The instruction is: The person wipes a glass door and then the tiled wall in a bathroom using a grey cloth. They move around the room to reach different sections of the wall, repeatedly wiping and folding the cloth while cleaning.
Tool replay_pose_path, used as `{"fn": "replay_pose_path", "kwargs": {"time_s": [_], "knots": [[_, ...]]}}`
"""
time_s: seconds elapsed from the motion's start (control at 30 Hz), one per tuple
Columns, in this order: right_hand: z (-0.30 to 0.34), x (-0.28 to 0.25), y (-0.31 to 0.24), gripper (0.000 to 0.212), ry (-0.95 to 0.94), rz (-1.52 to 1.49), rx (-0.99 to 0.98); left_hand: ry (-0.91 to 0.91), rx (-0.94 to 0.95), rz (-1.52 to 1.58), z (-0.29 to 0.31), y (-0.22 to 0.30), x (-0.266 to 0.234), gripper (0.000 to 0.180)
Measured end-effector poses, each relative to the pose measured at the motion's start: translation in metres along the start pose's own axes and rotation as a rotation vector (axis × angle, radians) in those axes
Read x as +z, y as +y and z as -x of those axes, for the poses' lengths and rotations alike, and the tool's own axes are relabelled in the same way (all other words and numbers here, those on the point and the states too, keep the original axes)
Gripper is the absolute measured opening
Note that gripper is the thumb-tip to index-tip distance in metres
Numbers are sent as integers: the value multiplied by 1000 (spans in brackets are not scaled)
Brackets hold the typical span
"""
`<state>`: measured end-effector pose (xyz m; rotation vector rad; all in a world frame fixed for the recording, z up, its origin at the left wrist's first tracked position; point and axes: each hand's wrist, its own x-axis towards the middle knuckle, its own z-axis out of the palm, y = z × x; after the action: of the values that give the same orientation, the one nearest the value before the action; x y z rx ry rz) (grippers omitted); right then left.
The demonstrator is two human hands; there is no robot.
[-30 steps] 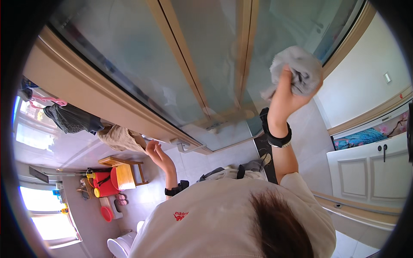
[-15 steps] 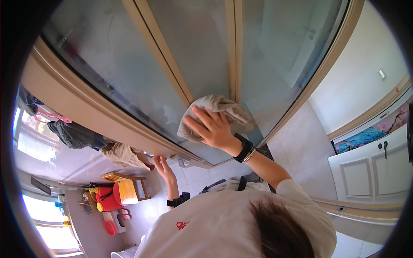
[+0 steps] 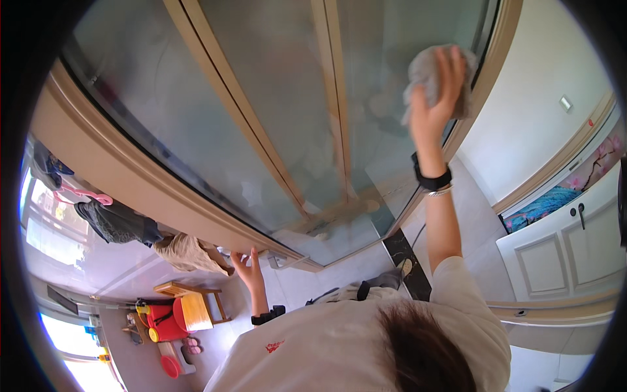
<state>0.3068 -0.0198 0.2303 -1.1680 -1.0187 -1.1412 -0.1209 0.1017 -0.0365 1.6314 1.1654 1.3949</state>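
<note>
Cloth of crumpled grey fabric (image 3: 424,68) sits in the upper right of the frame, in front of the right-hand pane of a tall glass door with tan vertical bars (image 3: 268,85), close by its tan right-hand edge. The person's right hand (image 3: 434,114) grips it, the thumb along the left side and the fingers laid over its face; a black band (image 3: 432,180) circles that wrist. The person's left hand (image 3: 248,273), at lower centre-left, holds nothing, its fingers parted and loosely bent beside the door's lower tan rail; whether the fingertips touch the rail cannot be told. A silver metal lever handle (image 3: 277,262) is just right of this hand. To its left hangs a beige fabric garment (image 3: 189,253), with a dark grey patterned garment (image 3: 117,222) beyond. A light-brown wooden stool (image 3: 197,312) stands at lower left, and a white panelled cabinet door (image 3: 539,266) fills the right side.
</note>
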Motion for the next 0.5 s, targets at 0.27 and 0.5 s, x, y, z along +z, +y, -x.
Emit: {"fn": "replay_pose_path", "kwargs": {"time_s": [0.27,0.5], "knots": [[-35,-8,14,54,102,-20,263,-65,40,190,-3,-18,0,47],[0,36,-117,71,-344,-107,-128,-98,84,177,-5,-19,-2,43]]}}
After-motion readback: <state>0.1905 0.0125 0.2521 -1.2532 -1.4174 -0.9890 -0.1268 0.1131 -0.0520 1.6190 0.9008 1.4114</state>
